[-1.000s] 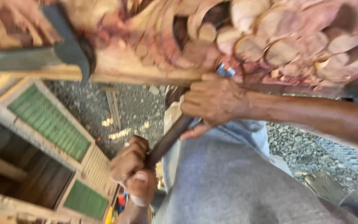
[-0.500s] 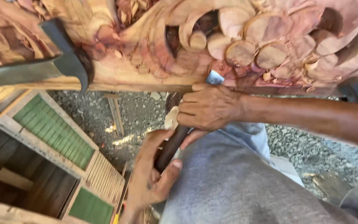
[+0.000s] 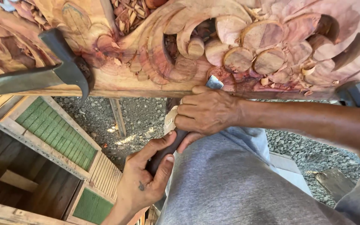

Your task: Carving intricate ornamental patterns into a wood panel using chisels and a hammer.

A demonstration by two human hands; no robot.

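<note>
While gripped, chisel [image 3: 176,137] between both hands.

an open-air woodcarving workshop: a large reddish carved wood panel [image 3: 238,46] strewn with wood chips [image 3: 126,16], a chisel [image 3: 169,141], an adze-like tool [image 3: 42,75], gravel ground [image 3: 142,112] and louvred wooden frames [image 3: 55,133].

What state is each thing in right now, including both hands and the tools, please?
Chisel: gripped by both hands, blade tip against the carved wood.
Right hand: closed around the chisel shaft near the blade.
Left hand: wrapped round the dark handle end.
Carved wood panel: partly carved, loose chips lying in its hollows.
Hammer: resting on the panel, unheld.
Green-meshed wooden frame: lying below on the ground.
</note>
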